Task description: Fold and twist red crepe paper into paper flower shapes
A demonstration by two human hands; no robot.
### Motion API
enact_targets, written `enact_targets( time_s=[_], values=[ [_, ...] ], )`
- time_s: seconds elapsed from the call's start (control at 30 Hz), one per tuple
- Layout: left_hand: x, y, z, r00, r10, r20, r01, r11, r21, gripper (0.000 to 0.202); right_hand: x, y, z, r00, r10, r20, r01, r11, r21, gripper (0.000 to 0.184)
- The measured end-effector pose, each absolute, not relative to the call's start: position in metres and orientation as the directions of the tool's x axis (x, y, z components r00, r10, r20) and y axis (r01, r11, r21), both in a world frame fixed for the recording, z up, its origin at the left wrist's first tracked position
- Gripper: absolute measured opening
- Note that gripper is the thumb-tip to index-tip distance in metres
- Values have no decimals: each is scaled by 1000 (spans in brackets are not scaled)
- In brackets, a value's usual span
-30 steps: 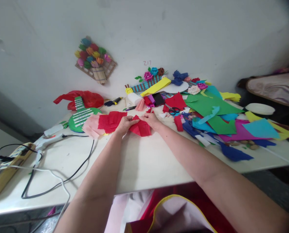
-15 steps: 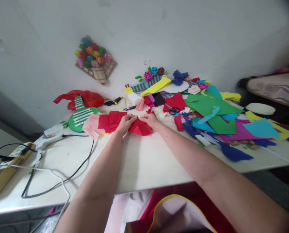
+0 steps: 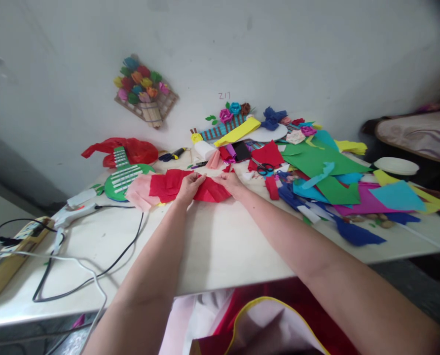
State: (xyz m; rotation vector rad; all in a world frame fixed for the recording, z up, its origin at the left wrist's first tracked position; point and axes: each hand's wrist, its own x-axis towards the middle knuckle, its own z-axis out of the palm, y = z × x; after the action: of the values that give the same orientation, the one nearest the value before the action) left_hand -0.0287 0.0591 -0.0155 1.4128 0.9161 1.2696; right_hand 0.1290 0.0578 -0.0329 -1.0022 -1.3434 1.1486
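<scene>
Between my two hands a piece of red crepe paper (image 3: 211,191) is stretched, its lower edge hanging just over the table. My left hand (image 3: 191,187) pinches its left part, thumb and fingers pressed together. On its upper right side my right hand (image 3: 230,183) grips the edge with closed fingertips. More red crepe paper (image 3: 166,185) lies left of my left hand, overlapping a pale pink sheet (image 3: 141,191). Beside the pink sheet rests a green guitar-shaped craft piece (image 3: 120,180) with white strips.
Dark-handled scissors (image 3: 265,169) lie right of my hands by a heap of coloured paper (image 3: 338,190). A glue gun (image 3: 75,213) and its black cord are at the left, near a power strip (image 3: 18,256). A flower craft (image 3: 142,91) hangs on the wall.
The red paper between my hands has been pulled wider and flatter, and its lower edge sits slightly higher. Both hands keep their grip in nearly the same place.
</scene>
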Motion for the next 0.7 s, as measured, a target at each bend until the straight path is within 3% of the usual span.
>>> enact_targets(
  time_s=[0.37, 0.57, 0.7],
  values=[
    [-28, 61, -16, 133, 959, 251, -49, -246, 968, 34, 129, 61, -34, -60, 980, 192, -72, 188, -980, 27],
    [-28, 61, -17, 164, 959, 232, -50, -227, 973, 35, 130, 62, -36, -61, 973, 223, -3, 223, -975, 36],
    [-28, 62, -18, 142, 954, 263, -46, -259, 965, 34, 129, 59, -35, -63, 966, 253, -46, 250, -967, 39]
  ],
)
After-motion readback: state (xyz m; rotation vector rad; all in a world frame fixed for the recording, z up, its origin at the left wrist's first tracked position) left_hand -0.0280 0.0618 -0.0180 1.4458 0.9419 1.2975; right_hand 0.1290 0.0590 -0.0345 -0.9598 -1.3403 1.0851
